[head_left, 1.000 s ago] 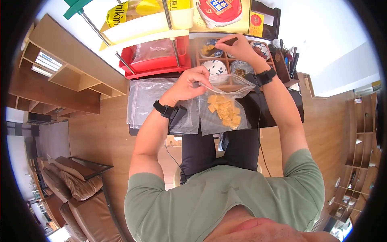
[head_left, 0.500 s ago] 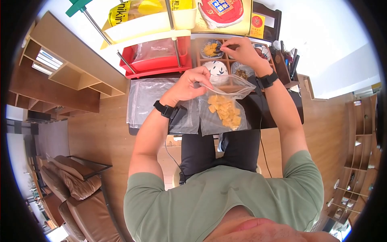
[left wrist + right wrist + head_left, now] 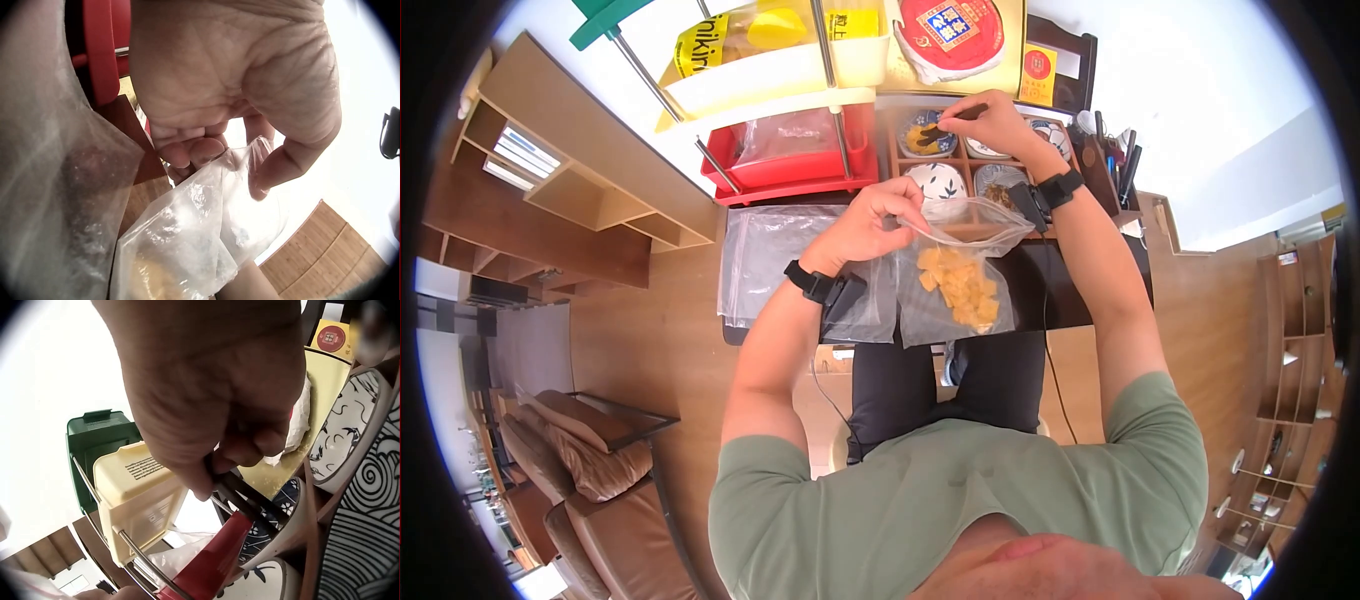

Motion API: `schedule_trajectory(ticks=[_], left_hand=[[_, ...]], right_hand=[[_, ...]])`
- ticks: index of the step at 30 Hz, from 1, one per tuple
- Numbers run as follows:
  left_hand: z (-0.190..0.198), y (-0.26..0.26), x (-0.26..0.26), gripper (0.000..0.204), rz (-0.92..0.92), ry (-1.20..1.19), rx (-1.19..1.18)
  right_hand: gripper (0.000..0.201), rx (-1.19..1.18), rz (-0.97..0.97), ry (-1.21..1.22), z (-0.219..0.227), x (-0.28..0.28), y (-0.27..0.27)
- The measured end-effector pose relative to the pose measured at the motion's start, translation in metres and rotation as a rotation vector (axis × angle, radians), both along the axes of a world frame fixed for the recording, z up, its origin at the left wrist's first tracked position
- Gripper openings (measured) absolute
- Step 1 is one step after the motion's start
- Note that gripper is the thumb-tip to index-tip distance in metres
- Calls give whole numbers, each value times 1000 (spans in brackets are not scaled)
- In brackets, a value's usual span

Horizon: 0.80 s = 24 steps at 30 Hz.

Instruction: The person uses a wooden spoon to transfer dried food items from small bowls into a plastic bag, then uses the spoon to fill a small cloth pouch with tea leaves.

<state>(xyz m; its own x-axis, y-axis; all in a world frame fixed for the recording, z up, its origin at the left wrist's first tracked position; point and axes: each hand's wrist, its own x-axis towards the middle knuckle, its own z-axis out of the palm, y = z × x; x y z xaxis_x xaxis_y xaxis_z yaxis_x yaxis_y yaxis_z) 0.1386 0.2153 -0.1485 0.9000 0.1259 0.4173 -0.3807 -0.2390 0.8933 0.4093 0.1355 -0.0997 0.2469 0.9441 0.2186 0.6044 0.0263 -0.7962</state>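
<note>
Dark tongs (image 3: 932, 134) have moved back to yellow pieces (image 3: 915, 139), pinched in right hand's (image 3: 998, 124) fingers (image 3: 955, 125).

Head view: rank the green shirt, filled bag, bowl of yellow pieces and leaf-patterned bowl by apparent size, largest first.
1. Green shirt
2. Filled bag
3. Bowl of yellow pieces and leaf-patterned bowl: too alike to rank

- Flat bags (image 3: 775, 265) on the table (image 3: 1050, 290), left of the bag of pieces (image 3: 920, 312)
- Behind the table's front edge, bowls (image 3: 937, 185) in the divided box (image 3: 966, 165)
- Rack (image 3: 775, 107) left of the box
</note>
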Motion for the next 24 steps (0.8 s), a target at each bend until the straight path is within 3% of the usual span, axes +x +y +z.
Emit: schedule_trajectory(ticks=[6, 8, 24], left_hand=[[-3, 0, 0, 25, -19, -10, 5], [-1, 0, 1, 25, -5, 3, -1], [-1, -1, 0, 25, -8, 47, -50]], right_hand=[[16, -76, 11, -11, 23, 2, -1], [16, -52, 143, -125, 35, -1, -1], [25, -157, 209, -220, 37, 3, 32]])
